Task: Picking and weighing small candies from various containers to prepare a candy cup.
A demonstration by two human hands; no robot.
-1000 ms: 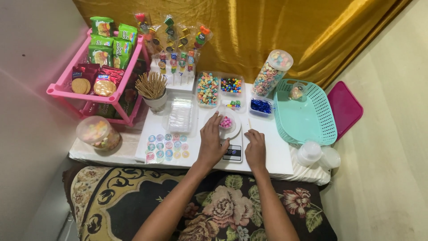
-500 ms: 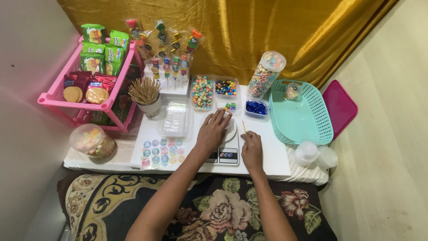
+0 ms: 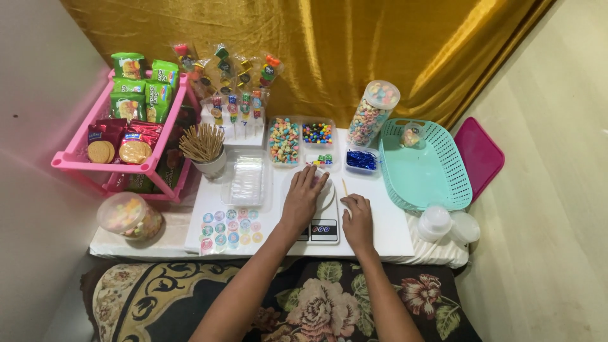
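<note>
Our left hand (image 3: 303, 197) lies flat, fingers spread, gripping nothing, over the small round white container (image 3: 322, 190) on the white digital kitchen scale (image 3: 324, 223) mid-table. Our right hand (image 3: 358, 215) rests loosely curled, empty, beside the scale.

The curtain (image 3: 329, 50) is glossy gold cloth, creased and shiny. The tabletop (image 3: 380, 221) looks smooth, matt white. The basket (image 3: 437, 183) is teal plastic lattice, and the rack (image 3: 76, 161) is glossy pink plastic. The sticks (image 3: 201, 140) look like pale wood. The snack packets (image 3: 133, 82) are shiny foil. The floral cushion (image 3: 329, 297) is woven cloth.
</note>
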